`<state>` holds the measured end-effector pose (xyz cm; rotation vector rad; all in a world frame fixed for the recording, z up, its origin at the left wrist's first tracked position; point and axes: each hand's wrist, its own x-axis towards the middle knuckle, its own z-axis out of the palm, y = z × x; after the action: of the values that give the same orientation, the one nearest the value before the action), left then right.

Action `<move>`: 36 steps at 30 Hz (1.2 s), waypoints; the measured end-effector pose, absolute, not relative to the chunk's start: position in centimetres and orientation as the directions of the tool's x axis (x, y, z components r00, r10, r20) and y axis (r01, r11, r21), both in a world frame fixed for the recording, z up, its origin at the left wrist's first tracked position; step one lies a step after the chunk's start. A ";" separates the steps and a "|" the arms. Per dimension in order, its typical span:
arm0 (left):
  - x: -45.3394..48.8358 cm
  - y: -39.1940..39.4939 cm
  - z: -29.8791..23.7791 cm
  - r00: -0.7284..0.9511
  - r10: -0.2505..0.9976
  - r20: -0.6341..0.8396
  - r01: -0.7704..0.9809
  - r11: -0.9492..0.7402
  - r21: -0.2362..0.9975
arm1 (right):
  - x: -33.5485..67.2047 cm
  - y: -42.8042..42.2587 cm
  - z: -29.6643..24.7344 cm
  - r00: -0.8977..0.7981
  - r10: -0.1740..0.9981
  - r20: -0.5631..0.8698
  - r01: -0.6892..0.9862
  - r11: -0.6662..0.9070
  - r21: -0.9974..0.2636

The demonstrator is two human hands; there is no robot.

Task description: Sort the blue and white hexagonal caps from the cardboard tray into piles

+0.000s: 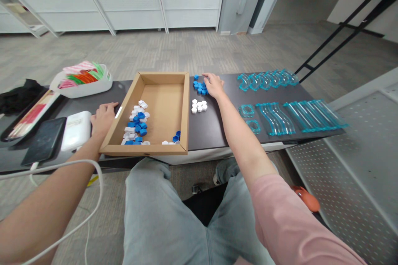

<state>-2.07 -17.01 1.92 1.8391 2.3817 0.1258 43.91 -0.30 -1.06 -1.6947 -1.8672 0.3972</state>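
Fingers of the right hand reach in over the blue hexagons, loosely bent and slightly parted; whether they pinch a piece, I can't tell. That cluster sits right of the cardboard tray, up by the far edge of the dark tabletop. White hexagons bunch just nearer, a narrow strip separating them from the tray wall. Inside, glossy mixed pieces heap along the left, with a smaller group near right. White label on the left wall, too small to read! Left hand lies beside it, fingers loosely extended, nothing visibly grasped. Farther right, see-through teal curves and straight rods line up.
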 end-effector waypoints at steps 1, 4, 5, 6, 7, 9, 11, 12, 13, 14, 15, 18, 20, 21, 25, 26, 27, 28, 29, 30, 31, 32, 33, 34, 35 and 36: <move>-2.1 -17.0 1.9 -0.249 0.967 -0.049 0.956 0.253 0.146 | 43.8 -0.4 -1.0 -0.037 0.976 0.216 0.810 0.156 -0.565; -2.3 -16.9 1.7 -0.252 0.967 -0.043 0.956 0.256 0.142 | 43.6 -0.8 -0.8 -0.061 0.976 0.209 0.821 0.168 -0.545; -2.3 -16.9 1.6 -0.254 0.966 -0.042 0.956 0.257 0.141 | 43.6 -0.9 -0.7 -0.062 0.976 0.209 0.822 0.169 -0.543; -2.3 -16.9 1.5 -0.254 0.966 -0.039 0.956 0.257 0.139 | 43.5 -1.0 -0.5 -0.060 0.975 0.213 0.822 0.170 -0.544; -2.3 -16.9 1.5 -0.255 0.966 -0.036 0.956 0.257 0.139 | 43.3 -1.0 -0.4 -0.057 0.974 0.221 0.819 0.172 -0.548; -2.2 -16.9 1.5 -0.254 0.967 -0.031 0.957 0.256 0.138 | 42.9 -0.9 0.1 -0.048 0.970 0.239 0.810 0.178 -0.558; -2.1 -16.9 1.5 -0.254 0.967 -0.031 0.957 0.256 0.138 | 42.2 -0.4 0.8 -0.051 0.970 0.236 0.815 0.177 -0.551; -2.1 -16.9 1.5 -0.254 0.967 -0.033 0.957 0.256 0.138 | 41.8 0.0 1.1 -0.060 0.973 0.222 0.826 0.173 -0.537; -2.1 -16.9 1.5 -0.254 0.967 -0.034 0.957 0.256 0.137 | 41.4 0.5 1.4 -0.071 0.977 0.202 0.840 0.168 -0.516; -2.1 -16.9 1.5 -0.254 0.967 -0.034 0.957 0.256 0.136 | 41.0 1.1 1.6 -0.084 0.980 0.181 0.855 0.164 -0.492; -2.1 -16.8 1.5 -0.254 0.967 -0.034 0.957 0.257 0.135 | 40.7 1.8 1.8 -0.096 0.982 0.162 0.870 0.162 -0.466; -2.2 -16.8 1.4 -0.250 0.968 -0.034 0.958 0.252 0.133 | 39.9 3.8 2.1 -0.120 0.984 0.132 0.899 0.164 -0.405; -2.4 -16.8 1.3 -0.248 0.968 -0.033 0.959 0.250 0.134 | 39.8 4.9 2.0 -0.127 0.986 0.110 0.908 0.160 -0.387; -2.6 -16.7 1.2 -0.247 0.968 -0.030 0.959 0.249 0.134 | 40.0 5.4 1.9 -0.128 0.987 0.097 0.908 0.156 -0.388; -2.9 -16.6 0.7 -0.248 0.969 -0.013 0.959 0.247 0.138 | 41.8 6.3 1.0 -0.085 0.991 0.106 0.859 0.126 -0.496; -3.0 -16.6 0.6 -0.246 0.969 -0.010 0.960 0.245 0.139 | 42.4 6.4 0.7 -0.054 0.990 0.129 0.823 0.117 -0.556; -3.0 -16.6 0.5 -0.243 0.970 -0.008 0.960 0.242 0.140 | 43.0 6.5 0.3 -0.018 0.988 0.155 0.774 0.112 -0.623; -3.1 -16.6 0.5 -0.241 0.971 -0.007 0.961 0.240 0.140 | 43.6 6.5 0.0 0.018 0.983 0.180 0.718 0.113 -0.687; -3.1 -16.6 0.5 -0.239 0.971 -0.007 0.961 0.237 0.141 | 44.2 6.6 -0.4 0.048 0.978 0.203 0.659 0.121 -0.742; -3.1 -16.6 0.5 -0.237 0.971 -0.007 0.961 0.236 0.141 | 44.6 6.6 -0.7 0.070 0.972 0.224 0.607 0.137 -0.783; -3.1 -16.6 0.5 -0.236 0.972 -0.007 0.962 0.235 0.141 | 44.9 6.7 -1.0 0.080 0.966 0.245 0.563 0.159 -0.811; -3.1 -16.7 0.6 -0.237 0.972 -0.008 0.962 0.236 0.140 | 45.1 6.7 -1.3 0.084 0.960 0.266 0.529 0.183 -0.828; -3.0 -16.7 0.6 -0.238 0.971 -0.010 0.962 0.237 0.138 | 45.2 6.8 -1.5 0.084 0.955 0.284 0.503 0.205 -0.839; -3.0 -16.7 0.7 -0.241 0.970 -0.012 0.961 0.241 0.136 | 45.2 6.8 -1.7 0.080 0.951 0.299 0.483 0.225 -0.846; -2.9 -16.7 0.8 -0.245 0.969 -0.015 0.960 0.244 0.133 | 45.2 6.9 -1.8 0.072 0.949 0.307 0.467 0.240 -0.851; -2.8 -16.7 0.8 -0.249 0.968 -0.019 0.960 0.249 0.131 | 45.1 6.9 -1.9 0.060 0.949 0.309 0.456 0.250 -0.854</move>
<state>-2.84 -16.67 0.83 1.8639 2.4056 0.1406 45.13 6.88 -1.94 -1.3565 -1.5519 0.6396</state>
